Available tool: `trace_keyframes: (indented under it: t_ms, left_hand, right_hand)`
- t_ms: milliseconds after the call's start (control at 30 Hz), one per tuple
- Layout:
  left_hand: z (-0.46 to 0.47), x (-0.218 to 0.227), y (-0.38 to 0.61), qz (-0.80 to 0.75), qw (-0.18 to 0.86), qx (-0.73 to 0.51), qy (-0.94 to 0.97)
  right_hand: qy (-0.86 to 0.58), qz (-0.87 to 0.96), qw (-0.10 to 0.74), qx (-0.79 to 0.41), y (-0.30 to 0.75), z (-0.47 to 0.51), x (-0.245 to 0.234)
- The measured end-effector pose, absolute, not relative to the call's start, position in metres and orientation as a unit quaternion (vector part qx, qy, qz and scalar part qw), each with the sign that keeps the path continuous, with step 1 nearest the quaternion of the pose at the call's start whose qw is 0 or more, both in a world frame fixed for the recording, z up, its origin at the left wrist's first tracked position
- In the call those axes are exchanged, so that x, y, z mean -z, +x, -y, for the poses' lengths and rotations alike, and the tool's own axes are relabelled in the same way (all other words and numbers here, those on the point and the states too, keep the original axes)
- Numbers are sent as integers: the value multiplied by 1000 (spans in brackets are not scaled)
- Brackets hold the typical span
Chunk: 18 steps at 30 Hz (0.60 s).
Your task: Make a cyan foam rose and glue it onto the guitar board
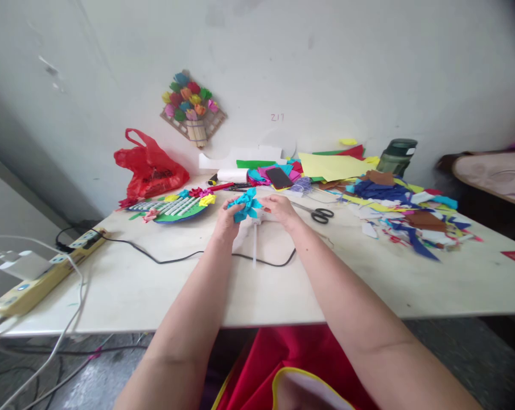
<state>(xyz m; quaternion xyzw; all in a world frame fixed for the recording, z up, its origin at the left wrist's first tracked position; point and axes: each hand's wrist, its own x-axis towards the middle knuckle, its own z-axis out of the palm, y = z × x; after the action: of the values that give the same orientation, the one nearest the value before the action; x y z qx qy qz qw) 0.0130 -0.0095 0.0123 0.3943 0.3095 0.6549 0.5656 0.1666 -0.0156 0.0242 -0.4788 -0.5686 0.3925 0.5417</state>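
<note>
A bright blue paper flower (245, 206) is held up over the table at the middle of the view. My left hand (228, 221) is closed around its left side. On the other side, the fingers of my right hand (278, 208) are pinched together at a petal's edge. Below and between the hands, a whitish translucent stick (254, 245) points toward me; its far end is partly hidden. Black-handled scissors (319, 214) lie just right of my right hand. To the left sits a green and blue round piece (182, 213) bearing white strips and small paper flowers.
Paper scraps (406, 210) are heaped at the right, before a dark green bottle (397, 156). A phone (279, 177) rests on coloured paper. A red plastic bag (150, 168) stands back left. A black cable (167, 262) crosses the table from the power strip (39, 282).
</note>
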Motion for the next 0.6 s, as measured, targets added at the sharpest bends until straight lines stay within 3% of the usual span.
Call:
trace_keyframes:
  t_ms: [300, 600]
  left_hand:
    - [13, -12, 16, -328, 576, -595, 455]
    - [9, -14, 7, -346, 600, -564, 449]
  right_hand:
    - [-508, 569, 557, -329, 164, 10, -16]
    - [-472, 605, 494, -408, 173, 28, -35]
